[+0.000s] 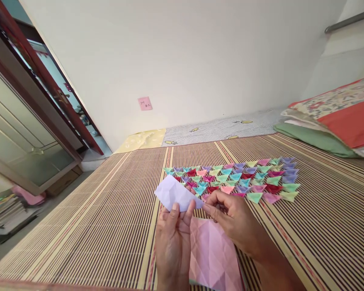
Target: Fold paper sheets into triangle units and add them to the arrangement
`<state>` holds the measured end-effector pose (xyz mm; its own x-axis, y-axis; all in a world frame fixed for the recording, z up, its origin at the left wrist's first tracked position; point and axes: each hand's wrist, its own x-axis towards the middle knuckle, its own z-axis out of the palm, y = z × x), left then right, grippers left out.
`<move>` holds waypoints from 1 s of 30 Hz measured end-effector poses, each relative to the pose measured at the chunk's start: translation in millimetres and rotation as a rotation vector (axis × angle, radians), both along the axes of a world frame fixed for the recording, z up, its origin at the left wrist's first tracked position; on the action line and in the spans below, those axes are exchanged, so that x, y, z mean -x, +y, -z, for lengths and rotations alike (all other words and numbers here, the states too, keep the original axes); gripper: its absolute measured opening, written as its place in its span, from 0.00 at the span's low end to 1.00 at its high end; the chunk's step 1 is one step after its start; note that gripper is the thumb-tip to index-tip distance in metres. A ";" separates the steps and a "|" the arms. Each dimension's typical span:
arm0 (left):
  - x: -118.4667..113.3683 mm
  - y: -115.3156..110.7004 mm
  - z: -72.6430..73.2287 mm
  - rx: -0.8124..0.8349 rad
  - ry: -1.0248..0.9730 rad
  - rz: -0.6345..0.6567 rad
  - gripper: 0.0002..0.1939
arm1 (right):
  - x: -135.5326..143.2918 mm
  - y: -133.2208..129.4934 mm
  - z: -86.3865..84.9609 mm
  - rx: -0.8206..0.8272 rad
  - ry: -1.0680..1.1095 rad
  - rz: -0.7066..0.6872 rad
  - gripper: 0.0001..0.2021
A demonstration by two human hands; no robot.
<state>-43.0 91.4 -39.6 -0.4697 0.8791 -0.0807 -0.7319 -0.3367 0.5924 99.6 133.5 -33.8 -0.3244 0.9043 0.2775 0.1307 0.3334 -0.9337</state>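
Observation:
A pale lavender piece of folded paper is held up above the striped mat. My left hand grips its lower edge, thumb in front and fingers partly behind. The paper's narrow right tip is pinched by my right hand between thumb and forefinger. Beneath my hands lies a creased pink sheet on top of other sheets, partly covered by my left wrist and right hand. Beyond them, rows of small folded paper pieces in many colours stand on the mat.
The striped mat spreads over the bed. Folded bedding is piled at the right, near the wall. A checked cloth and a yellow cloth run along the back. Books are stacked low at the left, by a door.

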 end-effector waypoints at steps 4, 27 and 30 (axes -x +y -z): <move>4.8 0.0 4.2 -0.046 0.121 0.021 0.17 | -9.1 3.9 -0.1 -0.009 -0.087 -0.039 0.13; 11.8 -8.4 2.1 0.038 0.525 0.197 0.10 | 7.1 -4.3 -7.8 0.038 0.249 -0.040 0.11; 11.6 -6.8 3.0 0.052 0.504 0.152 0.14 | 9.6 -3.4 -2.6 0.084 0.231 0.008 0.11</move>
